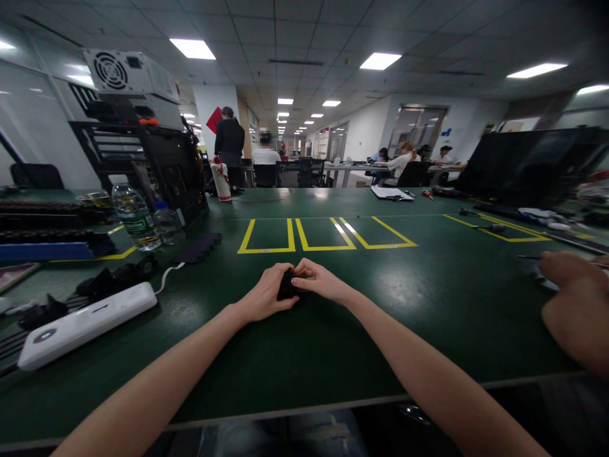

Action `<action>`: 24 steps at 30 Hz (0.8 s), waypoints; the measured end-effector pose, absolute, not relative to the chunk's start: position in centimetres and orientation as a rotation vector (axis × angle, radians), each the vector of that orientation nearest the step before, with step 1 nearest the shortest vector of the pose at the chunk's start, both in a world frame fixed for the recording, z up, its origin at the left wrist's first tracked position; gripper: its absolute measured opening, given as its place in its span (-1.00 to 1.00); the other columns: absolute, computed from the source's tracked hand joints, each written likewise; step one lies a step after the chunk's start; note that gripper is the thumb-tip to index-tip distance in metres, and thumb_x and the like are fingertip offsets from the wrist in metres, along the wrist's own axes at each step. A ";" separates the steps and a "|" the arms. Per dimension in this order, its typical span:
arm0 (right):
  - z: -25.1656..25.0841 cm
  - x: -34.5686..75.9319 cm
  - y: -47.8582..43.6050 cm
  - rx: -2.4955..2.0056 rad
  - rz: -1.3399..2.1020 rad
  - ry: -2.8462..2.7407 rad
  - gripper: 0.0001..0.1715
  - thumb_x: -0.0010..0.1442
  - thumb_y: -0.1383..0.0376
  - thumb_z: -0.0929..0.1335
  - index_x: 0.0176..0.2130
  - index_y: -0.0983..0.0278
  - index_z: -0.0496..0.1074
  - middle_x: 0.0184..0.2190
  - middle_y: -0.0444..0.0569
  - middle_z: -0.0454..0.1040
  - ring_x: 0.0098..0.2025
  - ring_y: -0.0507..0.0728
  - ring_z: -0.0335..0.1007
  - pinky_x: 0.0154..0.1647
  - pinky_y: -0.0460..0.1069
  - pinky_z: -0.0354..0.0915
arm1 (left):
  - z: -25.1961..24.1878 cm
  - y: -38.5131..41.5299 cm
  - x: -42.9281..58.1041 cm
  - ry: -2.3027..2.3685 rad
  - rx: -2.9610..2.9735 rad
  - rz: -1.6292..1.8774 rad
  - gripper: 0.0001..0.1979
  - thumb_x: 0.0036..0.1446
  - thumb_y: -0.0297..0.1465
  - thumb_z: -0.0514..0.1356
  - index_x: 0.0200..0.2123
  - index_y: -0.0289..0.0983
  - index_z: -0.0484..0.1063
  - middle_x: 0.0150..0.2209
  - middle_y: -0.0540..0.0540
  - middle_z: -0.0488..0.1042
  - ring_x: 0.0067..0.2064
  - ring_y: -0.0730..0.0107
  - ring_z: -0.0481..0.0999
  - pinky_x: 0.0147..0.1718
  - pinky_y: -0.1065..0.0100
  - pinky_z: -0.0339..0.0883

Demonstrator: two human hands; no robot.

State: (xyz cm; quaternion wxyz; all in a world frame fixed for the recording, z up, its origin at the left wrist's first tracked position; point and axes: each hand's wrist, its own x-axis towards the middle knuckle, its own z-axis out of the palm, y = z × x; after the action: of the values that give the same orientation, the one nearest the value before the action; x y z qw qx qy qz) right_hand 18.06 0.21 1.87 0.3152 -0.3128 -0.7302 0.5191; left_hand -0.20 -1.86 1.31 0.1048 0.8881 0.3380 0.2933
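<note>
A small black object (pixel 286 287) is between my two hands, just above or on the green table (pixel 295 355); its kind I cannot make out. My left hand (pixel 265 295) curls round its left side, with the thumb along the near side. From the right, my right hand (pixel 320 279) pinches at its edge, fingers bent and close together. The fingers cover much of the object. Beyond my hands, yellow tape outlines (pixel 328 247) mark the table top.
At left lie a white power strip (pixel 90 324), a dark phone-like slab (pixel 198 247) and cables. A water bottle (pixel 136 219) stands beside a computer case (pixel 171 165). At right, a co-worker's hands (pixel 578 298) work near a screwdriver (pixel 492 228). A clipboard (pixel 392 193) lies farther back.
</note>
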 end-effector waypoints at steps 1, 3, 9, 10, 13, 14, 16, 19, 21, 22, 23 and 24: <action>1.8 18.0 0.2 -0.852 1.349 -1.915 -0.67 -0.05 0.16 0.34 -0.30 0.26 0.22 -0.28 -0.08 0.30 -0.17 0.09 0.27 -0.16 0.07 0.27 | 1.4 -1.9 -0.2 0.992 2.614 0.858 -0.45 -0.03 -0.33 0.15 0.02 -0.20 0.00 -0.07 -0.13 0.20 -0.07 0.22 0.25 -0.08 0.16 0.16; 1.7 17.9 0.3 -0.896 1.334 -1.898 -0.65 -0.05 0.15 0.34 -0.28 0.26 0.23 -0.28 -0.07 0.30 -0.18 0.10 0.27 -0.15 0.08 0.26 | 1.5 -2.0 -0.2 0.989 2.607 0.857 -0.46 -0.03 -0.33 0.15 0.02 -0.19 0.00 -0.07 -0.13 0.21 -0.07 0.22 0.25 -0.08 0.16 0.15; 1.5 17.9 0.5 -0.854 1.329 -1.926 -0.64 -0.09 0.21 0.37 -0.29 0.29 0.23 -0.27 -0.08 0.29 -0.17 0.09 0.27 -0.12 0.09 0.24 | 1.4 -1.9 -0.1 0.989 2.603 0.868 -0.46 -0.04 -0.34 0.16 0.01 -0.20 0.01 -0.08 -0.13 0.21 -0.07 0.22 0.25 -0.08 0.16 0.15; 1.6 17.9 0.4 -0.823 1.353 -1.922 -0.63 -0.11 0.22 0.39 -0.30 0.28 0.22 -0.27 -0.09 0.29 -0.17 0.09 0.28 -0.12 0.08 0.25 | 1.3 -1.9 -0.1 0.994 2.603 0.870 -0.46 -0.04 -0.34 0.16 0.01 -0.20 0.01 -0.08 -0.14 0.21 -0.08 0.21 0.25 -0.09 0.15 0.16; 1.9 18.0 0.2 -0.777 1.439 -1.896 -0.58 -0.15 0.26 0.41 -0.29 0.26 0.18 -0.25 -0.11 0.29 -0.16 0.09 0.30 -0.14 0.08 0.28 | 1.3 -1.9 -0.1 1.006 2.606 0.874 -0.45 -0.05 -0.34 0.16 0.01 -0.20 0.01 -0.09 -0.13 0.21 -0.09 0.21 0.26 -0.10 0.15 0.16; 1.9 18.0 0.2 -0.779 1.453 -1.894 -0.58 -0.14 0.25 0.41 -0.29 0.26 0.18 -0.25 -0.10 0.29 -0.16 0.10 0.29 -0.14 0.08 0.28 | 1.3 -1.9 -0.1 1.007 2.608 0.875 -0.45 -0.05 -0.34 0.16 0.01 -0.20 0.01 -0.09 -0.13 0.22 -0.09 0.21 0.26 -0.10 0.16 0.16; 1.9 18.0 0.2 -0.804 1.439 -1.894 -0.62 -0.10 0.22 0.38 -0.28 0.26 0.19 -0.25 -0.09 0.31 -0.14 0.11 0.29 -0.14 0.09 0.27 | 1.3 -1.9 -0.2 1.001 2.613 0.878 -0.45 -0.04 -0.34 0.16 0.02 -0.20 0.01 -0.09 -0.12 0.21 -0.08 0.23 0.25 -0.09 0.17 0.15; 1.6 17.9 0.4 -0.854 1.368 -1.894 -0.66 -0.05 0.18 0.35 -0.28 0.26 0.21 -0.26 -0.07 0.32 -0.15 0.11 0.28 -0.14 0.10 0.25 | 1.3 -1.9 -0.1 0.994 2.628 0.879 -0.45 -0.04 -0.33 0.16 0.02 -0.20 0.00 -0.08 -0.12 0.21 -0.07 0.24 0.24 -0.07 0.19 0.14; 1.3 17.7 0.6 -0.880 1.326 -1.894 -0.63 -0.06 0.18 0.36 -0.26 0.27 0.22 -0.26 -0.06 0.33 -0.16 0.11 0.28 -0.12 0.10 0.24 | 1.3 -1.9 -0.1 1.008 2.644 0.878 -0.45 -0.04 -0.33 0.16 0.01 -0.20 0.01 -0.08 -0.13 0.22 -0.06 0.23 0.24 -0.07 0.17 0.12; 1.1 17.7 0.7 -0.893 1.315 -1.895 -0.62 -0.06 0.18 0.36 -0.24 0.27 0.23 -0.25 -0.06 0.32 -0.15 0.11 0.28 -0.11 0.10 0.23 | 1.3 -1.9 -0.1 1.019 2.653 0.875 -0.46 -0.04 -0.32 0.15 0.01 -0.20 0.01 -0.09 -0.13 0.22 -0.06 0.22 0.24 -0.06 0.16 0.10; 1.0 17.7 0.8 -0.906 1.309 -1.897 -0.61 -0.06 0.18 0.36 -0.23 0.28 0.24 -0.25 -0.05 0.32 -0.15 0.10 0.27 -0.10 0.10 0.22 | 1.3 -1.9 -0.1 1.030 2.661 0.868 -0.46 -0.04 -0.32 0.15 0.00 -0.20 0.01 -0.09 -0.13 0.23 -0.05 0.21 0.24 -0.05 0.14 0.08; 0.9 17.7 0.9 -0.915 1.309 -1.900 -0.61 -0.06 0.18 0.36 -0.23 0.29 0.24 -0.25 -0.05 0.32 -0.15 0.10 0.27 -0.10 0.09 0.22 | 1.3 -1.9 -0.1 1.038 2.668 0.859 -0.47 -0.04 -0.32 0.15 0.00 -0.20 0.01 -0.09 -0.12 0.23 -0.05 0.21 0.24 -0.04 0.13 0.05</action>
State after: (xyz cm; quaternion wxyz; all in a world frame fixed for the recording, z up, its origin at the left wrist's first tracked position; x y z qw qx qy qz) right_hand 17.71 0.91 0.87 0.3239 -0.3489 -0.7243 0.4988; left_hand -0.05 -1.88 1.29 0.0761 0.8900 0.3464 0.2866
